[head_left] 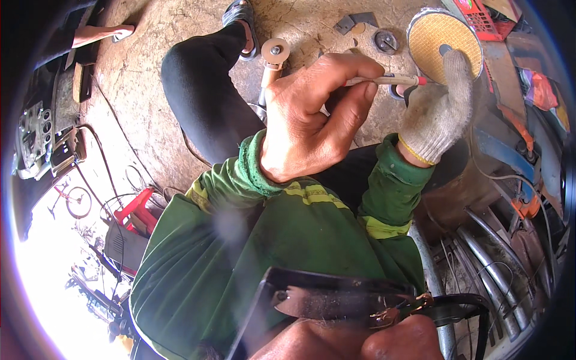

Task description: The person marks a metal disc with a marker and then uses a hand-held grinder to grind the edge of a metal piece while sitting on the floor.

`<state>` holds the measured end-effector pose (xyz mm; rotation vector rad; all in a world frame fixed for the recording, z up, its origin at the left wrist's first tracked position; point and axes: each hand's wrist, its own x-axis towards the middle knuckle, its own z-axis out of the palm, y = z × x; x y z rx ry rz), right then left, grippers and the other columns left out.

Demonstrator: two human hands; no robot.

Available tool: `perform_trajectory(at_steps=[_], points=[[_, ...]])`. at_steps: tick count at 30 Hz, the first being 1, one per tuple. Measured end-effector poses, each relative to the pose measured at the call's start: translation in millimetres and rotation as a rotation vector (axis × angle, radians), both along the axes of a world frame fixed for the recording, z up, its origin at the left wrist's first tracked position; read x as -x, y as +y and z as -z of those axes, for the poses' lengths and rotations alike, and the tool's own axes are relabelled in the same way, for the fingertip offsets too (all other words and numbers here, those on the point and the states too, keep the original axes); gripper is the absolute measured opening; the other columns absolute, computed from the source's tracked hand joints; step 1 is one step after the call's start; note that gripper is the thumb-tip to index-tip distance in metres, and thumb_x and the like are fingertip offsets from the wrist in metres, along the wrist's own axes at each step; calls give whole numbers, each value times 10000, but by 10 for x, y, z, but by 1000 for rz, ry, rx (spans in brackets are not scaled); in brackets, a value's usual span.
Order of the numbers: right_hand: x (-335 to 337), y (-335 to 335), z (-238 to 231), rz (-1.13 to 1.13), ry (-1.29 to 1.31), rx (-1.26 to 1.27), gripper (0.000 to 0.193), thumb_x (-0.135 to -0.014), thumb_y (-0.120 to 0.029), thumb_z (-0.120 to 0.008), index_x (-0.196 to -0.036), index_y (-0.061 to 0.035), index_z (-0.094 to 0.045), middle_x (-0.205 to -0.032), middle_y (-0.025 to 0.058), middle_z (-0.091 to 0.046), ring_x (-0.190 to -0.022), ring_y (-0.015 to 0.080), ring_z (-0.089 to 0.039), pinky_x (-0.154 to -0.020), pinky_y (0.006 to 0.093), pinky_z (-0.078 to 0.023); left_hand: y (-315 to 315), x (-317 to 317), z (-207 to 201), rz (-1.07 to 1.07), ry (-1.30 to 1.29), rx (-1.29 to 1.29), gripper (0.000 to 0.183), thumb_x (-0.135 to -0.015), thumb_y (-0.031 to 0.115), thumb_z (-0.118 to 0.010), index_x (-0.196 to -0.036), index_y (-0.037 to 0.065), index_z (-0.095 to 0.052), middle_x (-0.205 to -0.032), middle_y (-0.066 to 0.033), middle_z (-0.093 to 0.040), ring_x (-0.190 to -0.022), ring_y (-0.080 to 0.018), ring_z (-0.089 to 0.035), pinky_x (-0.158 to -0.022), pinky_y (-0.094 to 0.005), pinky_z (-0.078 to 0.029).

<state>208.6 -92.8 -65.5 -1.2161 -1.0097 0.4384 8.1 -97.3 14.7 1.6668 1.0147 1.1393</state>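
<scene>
My bare left hand (pixel 318 114) is closed in the middle of the view, thumb and bent forefinger pinching a slim pale pen (pixel 393 79) that lies sideways. Its red end points right and reaches my right hand (pixel 437 114), which wears a grey knitted glove with a yellow cuff edge. One gloved finger or thumb stretches up across a round, yellow-patterned disc-shaped face (pixel 427 45) with a grey centre. The other right fingers are mostly hidden, so I cannot tell whether they grip anything. Beyond my left hand an angle grinder (pixel 271 75) with a tan disc stands on the floor.
Dark flat metal pieces (pixel 355 23) and a small round dark object (pixel 385 42) lie on the floor ahead. A red crate (pixel 480 18) is at the far right. Metal pipes (pixel 489 279) lie lower right. Cables (pixel 111 114) run along the left, near an engine-like part (pixel 39 135).
</scene>
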Motion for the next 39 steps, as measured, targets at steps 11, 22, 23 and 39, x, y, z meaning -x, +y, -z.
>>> perform_trajectory(at_steps=[11,22,23,39], points=[[30,28,-43,-25,-108,-40,416,-872,0,-616,-1281,61,-575,-1296,243,-570,-993,358,-650,-564,452,-606,99,112,14,-141,-44,73,176,-892,-13,-702,-1067,5,-693,-786,-54,-686,-656,-62,-609,-591,-222,-484],[-17,-25,-59,-26,-226,-59,578,-779,116,-622,-1352,87,-550,-1336,214,-621,-1214,286,-607,-958,335,-536,353,1124,81,-262,43,-315,257,-870,28,-663,-1124,-12,-647,-926,-139,-722,-729,-176,-682,-658,-302,-549],[-21,-25,-72,-43,-94,-25,569,-787,109,-631,-1350,94,-547,-1334,216,-620,-1206,284,-612,-926,330,-547,312,961,11,-38,420,-132,215,-845,-2,-673,-1058,-2,-651,-955,-157,-715,-781,-192,-687,-669,-318,-547],[-38,12,28,-184,-141,-70,637,-761,160,-617,-1375,34,-505,-1424,209,-455,-1051,373,-624,-585,439,-631,124,552,65,-173,28,25,184,-840,8,-787,-945,15,-636,-757,-10,-654,-653,-15,-573,-575,-186,-463]])
